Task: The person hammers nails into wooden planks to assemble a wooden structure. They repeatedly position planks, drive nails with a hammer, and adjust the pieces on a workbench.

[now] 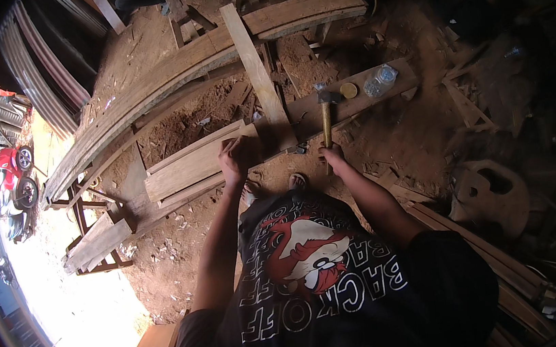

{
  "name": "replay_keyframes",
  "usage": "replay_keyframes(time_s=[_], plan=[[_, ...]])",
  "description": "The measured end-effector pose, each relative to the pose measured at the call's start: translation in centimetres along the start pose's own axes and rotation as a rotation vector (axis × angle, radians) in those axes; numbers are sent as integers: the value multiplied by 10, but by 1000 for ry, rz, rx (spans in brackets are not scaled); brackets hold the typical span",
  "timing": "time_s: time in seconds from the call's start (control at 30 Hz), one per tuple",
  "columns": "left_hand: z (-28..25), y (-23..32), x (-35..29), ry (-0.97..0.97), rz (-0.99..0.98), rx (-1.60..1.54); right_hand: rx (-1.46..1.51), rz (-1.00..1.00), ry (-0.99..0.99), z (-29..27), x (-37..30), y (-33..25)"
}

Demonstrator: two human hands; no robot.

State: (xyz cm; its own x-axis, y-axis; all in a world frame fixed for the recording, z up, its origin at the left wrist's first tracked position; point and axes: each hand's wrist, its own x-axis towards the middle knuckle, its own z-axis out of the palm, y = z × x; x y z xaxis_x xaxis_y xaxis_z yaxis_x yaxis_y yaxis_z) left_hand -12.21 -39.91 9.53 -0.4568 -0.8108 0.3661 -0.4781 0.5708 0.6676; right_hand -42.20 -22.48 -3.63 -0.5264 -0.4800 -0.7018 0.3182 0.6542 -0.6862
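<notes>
My right hand (333, 155) grips the lower end of a hammer (326, 121). Its handle points away from me and its dark head is at the far end, over the bench plank. My left hand (232, 162) is closed at the right part of a pale wooden panel (185, 172); whatever its fingers pinch is too small to make out. The panel lies on a long plank bench (302, 117), with narrower strips along its edges. Just right of the panel, a pale board (257, 73) reaches from the bench across to a farther beam.
A long curved-looking timber beam (202, 52) spans the far side. On the bench's right sit a round yellowish tin (349, 90) and a clear plastic bottle or jar (380, 79). Trestle legs (94, 211) stand at left; planks (508, 264) lie at lower right. A red motorcycle (13, 166) is outside.
</notes>
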Motion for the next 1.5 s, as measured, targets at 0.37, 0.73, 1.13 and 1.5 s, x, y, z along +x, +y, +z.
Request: replay_keyframes(time_s=[0.37,0.73,1.13,1.5], plan=[[-2,3,1,22,28,0,18,-17,-42,-1,-7,-3],[3,-8,-4,-20,-42,-37,743,351,-554,-36,-26,-16],[7,10,-8,63,-54,-44,603,82,-486,-16,-41,-58],[17,-27,-8,45,74,-29,-103,-265,-249,-12,-183,-70]])
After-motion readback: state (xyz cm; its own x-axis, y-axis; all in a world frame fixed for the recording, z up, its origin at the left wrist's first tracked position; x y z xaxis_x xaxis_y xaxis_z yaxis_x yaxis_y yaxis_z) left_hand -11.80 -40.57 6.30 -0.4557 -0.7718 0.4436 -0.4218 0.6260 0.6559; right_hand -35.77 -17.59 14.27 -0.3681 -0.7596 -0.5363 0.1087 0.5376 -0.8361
